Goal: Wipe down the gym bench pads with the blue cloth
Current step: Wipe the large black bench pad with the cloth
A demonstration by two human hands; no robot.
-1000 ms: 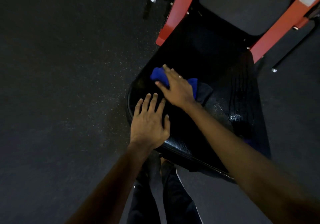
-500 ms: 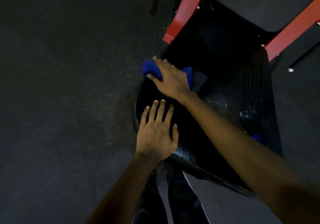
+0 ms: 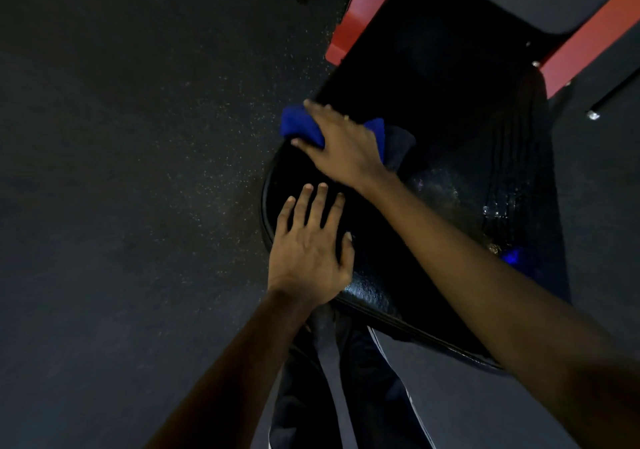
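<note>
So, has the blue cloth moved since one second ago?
Yes. The blue cloth, under the right hand, slid left, to the left edge of the bench pad.

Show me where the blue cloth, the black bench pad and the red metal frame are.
blue cloth (image 3: 298,127): head view, bunched left end.
black bench pad (image 3: 377,282): head view, glossy near surface.
red metal frame (image 3: 356,25): head view, left bar.

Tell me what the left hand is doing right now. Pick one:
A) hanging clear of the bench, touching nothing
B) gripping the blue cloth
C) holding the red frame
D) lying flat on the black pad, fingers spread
D: the left hand lies palm-down on the black pad with its fingers spread, while it is the right hand that presses the blue cloth.
</note>
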